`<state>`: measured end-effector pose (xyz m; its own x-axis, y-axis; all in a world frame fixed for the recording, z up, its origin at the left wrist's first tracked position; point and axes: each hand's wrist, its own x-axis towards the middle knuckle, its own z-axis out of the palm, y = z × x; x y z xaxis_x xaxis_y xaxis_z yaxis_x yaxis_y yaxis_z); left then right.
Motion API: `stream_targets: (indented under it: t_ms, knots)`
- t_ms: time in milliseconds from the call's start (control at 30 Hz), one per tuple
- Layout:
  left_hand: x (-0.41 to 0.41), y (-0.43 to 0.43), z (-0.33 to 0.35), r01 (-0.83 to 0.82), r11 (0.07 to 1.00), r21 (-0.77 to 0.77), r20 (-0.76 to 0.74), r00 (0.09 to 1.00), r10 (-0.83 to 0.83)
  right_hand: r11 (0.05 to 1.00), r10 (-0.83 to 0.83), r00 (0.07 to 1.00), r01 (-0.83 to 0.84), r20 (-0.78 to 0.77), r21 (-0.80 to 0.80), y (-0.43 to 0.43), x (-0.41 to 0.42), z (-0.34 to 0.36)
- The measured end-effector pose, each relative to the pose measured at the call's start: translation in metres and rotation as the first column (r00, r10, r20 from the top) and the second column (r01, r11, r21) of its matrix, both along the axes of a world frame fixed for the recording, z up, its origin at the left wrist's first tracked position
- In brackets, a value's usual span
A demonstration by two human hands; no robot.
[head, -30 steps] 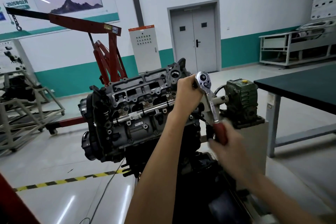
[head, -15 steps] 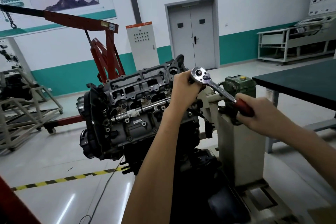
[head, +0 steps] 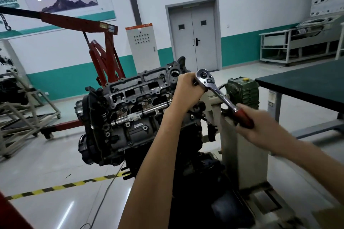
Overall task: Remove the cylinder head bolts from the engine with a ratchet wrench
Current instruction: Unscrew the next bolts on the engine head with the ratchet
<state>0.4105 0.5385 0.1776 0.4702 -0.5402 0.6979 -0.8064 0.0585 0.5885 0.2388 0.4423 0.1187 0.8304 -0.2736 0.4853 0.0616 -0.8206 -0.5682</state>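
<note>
Through the head camera I see the ratchet wrench has pivoted about its head. A second ago its red handle hung steeply, with my right hand well below the green gearbox. Half a second ago it had swung up to the gearbox's lower right corner. Now it has dropped partway back, and the hand gripping it is blurred below the gearbox.

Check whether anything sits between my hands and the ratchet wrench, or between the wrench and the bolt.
Nothing visible does: the right hand grips the red handle of the ratchet wrench, and the left hand holds it just under the head. The bolt is hidden behind the left hand, so that stretch can't be checked.
</note>
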Motion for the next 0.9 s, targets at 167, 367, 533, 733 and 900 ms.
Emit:
stream_targets:
  t_ms: [167, 367, 533, 733, 900]
  knots:
    - [-0.005, -0.002, -0.004, -0.039, 0.996, -0.075, -0.015, 0.999, 0.038, 0.994, -0.067, 0.995, 0.073, 0.071, -0.083, -0.007, -0.001, 0.006]
    - [-0.001, -0.009, -0.01, -0.072, 0.983, -0.168, 0.006, 0.997, 0.074, 0.816, -0.18, 0.929, -0.043, 0.324, 0.577, 0.113, 0.044, -0.04]
    - [0.001, -0.006, -0.006, -0.026, 0.996, -0.085, 0.044, 0.999, 0.03, 0.892, -0.09, 0.975, -0.013, 0.205, 0.451, 0.081, 0.033, -0.035]
    - [0.0, -0.008, 0.002, -0.032, 0.999, 0.022, 0.062, 0.998, 0.031, 0.998, -0.023, 0.999, 0.024, 0.029, -0.051, -0.012, -0.006, 0.008]
    - [-0.003, -0.008, -0.006, -0.035, 0.997, -0.062, 0.047, 0.998, 0.038, 0.943, -0.163, 0.967, 0.094, 0.198, 0.32, 0.049, 0.016, -0.032]
